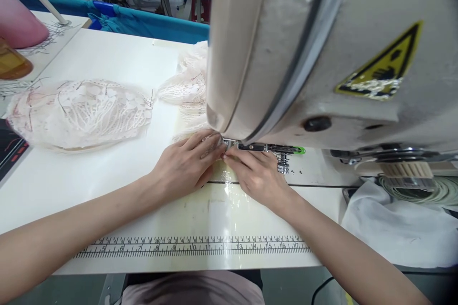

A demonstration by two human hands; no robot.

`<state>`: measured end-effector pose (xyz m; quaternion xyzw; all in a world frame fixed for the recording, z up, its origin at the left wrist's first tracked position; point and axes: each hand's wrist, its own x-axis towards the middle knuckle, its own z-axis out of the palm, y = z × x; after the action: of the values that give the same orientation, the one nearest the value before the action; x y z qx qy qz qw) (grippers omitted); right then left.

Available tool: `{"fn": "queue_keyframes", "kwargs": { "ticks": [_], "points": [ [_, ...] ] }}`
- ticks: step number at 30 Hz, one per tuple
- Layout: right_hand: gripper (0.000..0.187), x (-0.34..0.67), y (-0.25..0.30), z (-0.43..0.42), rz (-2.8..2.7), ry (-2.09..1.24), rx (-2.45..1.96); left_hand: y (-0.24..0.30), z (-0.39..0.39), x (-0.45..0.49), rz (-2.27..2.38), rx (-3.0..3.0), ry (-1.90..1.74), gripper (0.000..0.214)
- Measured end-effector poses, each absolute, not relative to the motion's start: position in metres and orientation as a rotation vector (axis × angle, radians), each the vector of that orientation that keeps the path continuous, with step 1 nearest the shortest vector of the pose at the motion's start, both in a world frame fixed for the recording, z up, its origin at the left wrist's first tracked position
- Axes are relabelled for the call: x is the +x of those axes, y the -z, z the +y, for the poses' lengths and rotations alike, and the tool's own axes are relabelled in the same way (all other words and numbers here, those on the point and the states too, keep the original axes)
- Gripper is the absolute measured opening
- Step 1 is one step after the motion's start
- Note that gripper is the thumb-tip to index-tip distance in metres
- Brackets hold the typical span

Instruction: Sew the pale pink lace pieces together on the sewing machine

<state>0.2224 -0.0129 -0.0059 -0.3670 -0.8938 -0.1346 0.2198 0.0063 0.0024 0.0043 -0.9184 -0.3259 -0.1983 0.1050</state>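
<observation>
Pale lace fabric [191, 90] lies bunched to the left of the sewing machine's head [272, 47] and runs under my left hand. My left hand [191, 159] lies over the lace, fingers stretched toward the presser foot [232, 144], with bits of lace showing between them. From the right, my right hand [259, 174] reaches in beside the presser foot. Its thumb and index finger are pinched together on what looks like the lace's edge, close to the left fingertips. The needle itself is hidden by the hands and the machine head.
A separate oval lace piece [103, 114] with dark thread ends lies at left. A printed ruler [200, 247] runs along the table's front edge. White cloth [400, 224] lies at right beneath the handwheel area. A pink thread cone [21, 19] stands at far left.
</observation>
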Motion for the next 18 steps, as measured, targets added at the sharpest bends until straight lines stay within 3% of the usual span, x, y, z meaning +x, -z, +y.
{"fn": "queue_keyframes", "kwargs": {
  "ticks": [11,18],
  "points": [
    [0.032,0.2276,0.0044,-0.0066,-2.484,0.517,-1.016,-0.0027,0.0017,0.0038,-0.976,-2.761,0.674,0.029],
    [0.034,0.2290,0.0054,-0.0070,-2.511,0.404,-1.066,-0.0015,0.0027,0.0056,-1.017,-2.767,0.640,0.030]
  ]
}}
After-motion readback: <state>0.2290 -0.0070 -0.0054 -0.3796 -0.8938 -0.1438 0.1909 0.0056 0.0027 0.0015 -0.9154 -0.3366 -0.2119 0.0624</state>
